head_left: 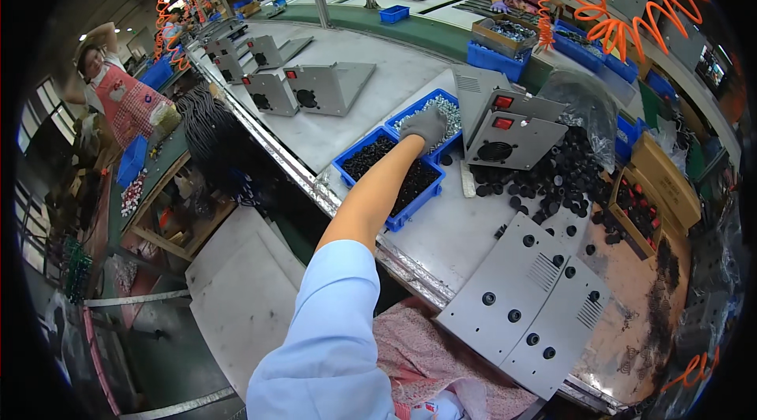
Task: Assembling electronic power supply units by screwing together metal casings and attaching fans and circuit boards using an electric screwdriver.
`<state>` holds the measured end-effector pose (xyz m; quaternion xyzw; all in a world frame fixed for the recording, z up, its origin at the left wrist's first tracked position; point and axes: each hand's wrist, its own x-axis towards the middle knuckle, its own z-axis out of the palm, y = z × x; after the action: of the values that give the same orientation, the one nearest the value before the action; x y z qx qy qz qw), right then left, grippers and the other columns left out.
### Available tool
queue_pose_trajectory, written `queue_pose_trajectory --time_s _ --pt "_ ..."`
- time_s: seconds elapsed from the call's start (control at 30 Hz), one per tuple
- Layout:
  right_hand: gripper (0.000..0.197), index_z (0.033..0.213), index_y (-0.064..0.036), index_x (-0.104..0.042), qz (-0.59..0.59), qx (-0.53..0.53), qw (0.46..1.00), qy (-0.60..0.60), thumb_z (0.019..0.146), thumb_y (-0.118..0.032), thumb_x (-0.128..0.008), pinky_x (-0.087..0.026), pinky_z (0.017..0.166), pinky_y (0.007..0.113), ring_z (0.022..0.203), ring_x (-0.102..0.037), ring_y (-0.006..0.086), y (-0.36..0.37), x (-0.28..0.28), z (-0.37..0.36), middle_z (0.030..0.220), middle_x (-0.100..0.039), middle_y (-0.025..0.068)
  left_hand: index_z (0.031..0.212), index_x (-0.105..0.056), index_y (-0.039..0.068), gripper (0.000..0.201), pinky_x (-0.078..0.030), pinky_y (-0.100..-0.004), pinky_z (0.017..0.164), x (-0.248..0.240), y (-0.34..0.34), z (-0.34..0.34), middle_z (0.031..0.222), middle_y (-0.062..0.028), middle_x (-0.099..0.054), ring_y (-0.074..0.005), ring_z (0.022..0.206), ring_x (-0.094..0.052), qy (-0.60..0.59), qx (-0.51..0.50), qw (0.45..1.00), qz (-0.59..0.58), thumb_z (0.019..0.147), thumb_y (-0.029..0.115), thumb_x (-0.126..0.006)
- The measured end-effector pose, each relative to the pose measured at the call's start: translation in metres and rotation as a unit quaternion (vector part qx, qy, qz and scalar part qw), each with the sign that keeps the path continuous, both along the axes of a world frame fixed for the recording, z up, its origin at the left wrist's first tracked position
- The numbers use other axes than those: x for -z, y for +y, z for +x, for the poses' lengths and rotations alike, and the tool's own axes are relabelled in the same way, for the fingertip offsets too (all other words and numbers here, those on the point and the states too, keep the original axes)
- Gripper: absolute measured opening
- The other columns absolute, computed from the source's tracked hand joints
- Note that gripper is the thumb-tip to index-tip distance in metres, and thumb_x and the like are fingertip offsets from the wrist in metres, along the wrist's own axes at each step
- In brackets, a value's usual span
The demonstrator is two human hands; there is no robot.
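Workbench [359, 100] — gloved left grip [426, 125] among small silvery parts [450, 110].

I can't make out the fingertips of the left hand [424, 125]: its grey glove hides them over the small silvery parts [450, 115], and whether they grip anything I cannot tell. The bare forearm [371, 193] blocks my view of some black pieces [365, 160] in the nearer blue tray [416, 205]. My lower edge cuts off the blue sleeve [327, 341] and the pink patterned apron [418, 345]. Across the bench, a co-worker's gloved hand [499, 7] is too small for me to read.
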<state>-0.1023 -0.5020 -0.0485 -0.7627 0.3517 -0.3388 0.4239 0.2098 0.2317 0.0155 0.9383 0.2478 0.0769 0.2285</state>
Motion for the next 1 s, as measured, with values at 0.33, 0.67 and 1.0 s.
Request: queue_pose_trajectory --time_s 0.33,0.67,1.0 --pt "0.033 0.115 -0.0032 -0.053 -0.073 -0.097 0.989 0.085 0.084 -0.014 -0.059 -0.051 0.071 0.040 0.086 -0.059 0.0248 -0.014 0.001 -0.001 0.100 -0.060 0.0132 0.125 -0.048 0.002 0.056 -0.052 -0.0311 0.062 0.015 0.049 -0.004 0.107 -0.0210 -0.054 -0.0269 0.090 -0.057 -0.190 0.015 0.677 -0.711 0.099 0.049 -0.031" --pt "0.040 0.117 -0.0006 -0.053 -0.279 -0.182 0.935 0.120 0.087 -0.025 -0.062 -0.050 0.080 0.039 0.090 -0.060 0.0228 -0.053 -0.032 0.007 0.099 -0.062 0.0128 0.134 -0.036 0.003 0.043 -0.055 -0.0394 0.082 0.030 0.070 -0.008 0.122 -0.0207 -0.043 -0.0367 0.112 -0.053 -0.228 0.100 0.634 -0.732 0.098 0.028 -0.043" --pt "0.063 0.129 -0.0001 -0.046 0.273 -0.233 0.846 -0.394 0.079 -0.032 -0.068 -0.045 0.089 0.034 0.093 -0.057 0.0229 0.010 -0.178 -0.005 0.110 -0.060 0.0122 0.115 -0.048 0.006 0.024 -0.034 -0.0158 0.042 0.035 0.061 -0.004 0.097 -0.0103 -0.059 -0.0054 0.056 -0.040 -0.249 0.075 0.667 -0.698 0.094 0.017 -0.051"
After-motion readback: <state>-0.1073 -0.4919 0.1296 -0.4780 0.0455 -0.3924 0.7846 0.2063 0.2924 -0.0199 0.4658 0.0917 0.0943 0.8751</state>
